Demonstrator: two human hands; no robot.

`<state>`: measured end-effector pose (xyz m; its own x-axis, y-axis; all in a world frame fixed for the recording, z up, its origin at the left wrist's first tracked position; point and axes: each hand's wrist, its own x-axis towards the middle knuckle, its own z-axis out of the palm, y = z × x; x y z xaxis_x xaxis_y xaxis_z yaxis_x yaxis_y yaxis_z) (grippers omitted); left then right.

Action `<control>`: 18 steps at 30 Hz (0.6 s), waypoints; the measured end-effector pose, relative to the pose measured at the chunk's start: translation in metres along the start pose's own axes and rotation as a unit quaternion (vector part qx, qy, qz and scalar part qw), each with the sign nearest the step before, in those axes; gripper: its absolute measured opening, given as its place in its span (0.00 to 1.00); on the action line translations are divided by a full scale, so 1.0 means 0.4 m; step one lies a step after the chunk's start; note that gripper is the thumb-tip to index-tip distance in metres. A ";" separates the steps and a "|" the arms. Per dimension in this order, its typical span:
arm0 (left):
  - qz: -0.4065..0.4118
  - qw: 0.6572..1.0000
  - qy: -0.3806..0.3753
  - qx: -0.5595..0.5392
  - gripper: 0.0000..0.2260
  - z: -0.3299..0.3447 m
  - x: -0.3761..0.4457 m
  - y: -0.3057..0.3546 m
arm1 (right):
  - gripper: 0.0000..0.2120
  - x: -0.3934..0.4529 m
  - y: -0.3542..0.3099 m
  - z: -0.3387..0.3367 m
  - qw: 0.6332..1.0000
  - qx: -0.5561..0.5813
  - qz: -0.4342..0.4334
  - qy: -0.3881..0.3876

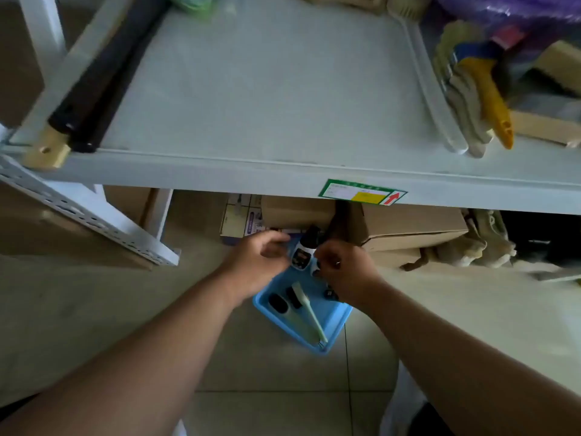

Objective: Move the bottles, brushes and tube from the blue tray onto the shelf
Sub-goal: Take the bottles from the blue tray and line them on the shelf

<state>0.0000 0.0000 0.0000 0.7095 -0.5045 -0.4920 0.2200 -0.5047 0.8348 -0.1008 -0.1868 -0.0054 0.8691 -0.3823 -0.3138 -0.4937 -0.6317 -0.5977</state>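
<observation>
The blue tray (336,322) lies on the tiled floor below the grey shelf (267,89). A white bottle with a black cap (302,250) stands tilted at the tray's far end, and my left hand (259,261) grips its left side. My right hand (344,269) is curled right beside it, over a second white bottle (315,268) that is mostly hidden under its fingers. Lying in the tray are a pale green long-handled brush (309,313), a black oval brush (277,303), a small black brush (294,296) and a dark item (330,294) by my right wrist.
On the shelf, a black roll (94,77) lies at the left and a bin with gloves and a yellow tool (484,99) at the right. Cardboard boxes (408,228) sit under the shelf behind the tray. A perforated white rail (88,215) slants at the left.
</observation>
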 end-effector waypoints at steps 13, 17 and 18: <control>-0.020 0.999 -0.014 -0.021 0.31 0.046 0.056 -0.041 | 0.32 0.087 0.135 0.079 0.983 -0.133 0.118 -0.046; -0.016 1.000 -0.012 -0.008 0.30 0.043 0.062 -0.053 | 0.35 0.099 0.143 0.097 0.981 -0.146 0.117 -0.051; -0.014 1.000 -0.013 -0.003 0.30 0.043 0.063 -0.056 | 0.35 0.099 0.142 0.099 0.981 -0.149 0.114 -0.048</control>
<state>0.0014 -0.0135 -0.0355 0.6853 -0.5085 -0.5214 0.2435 -0.5147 0.8220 -0.0931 -0.2111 -0.0809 0.7274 -0.4800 -0.4903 -0.6494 -0.7124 -0.2660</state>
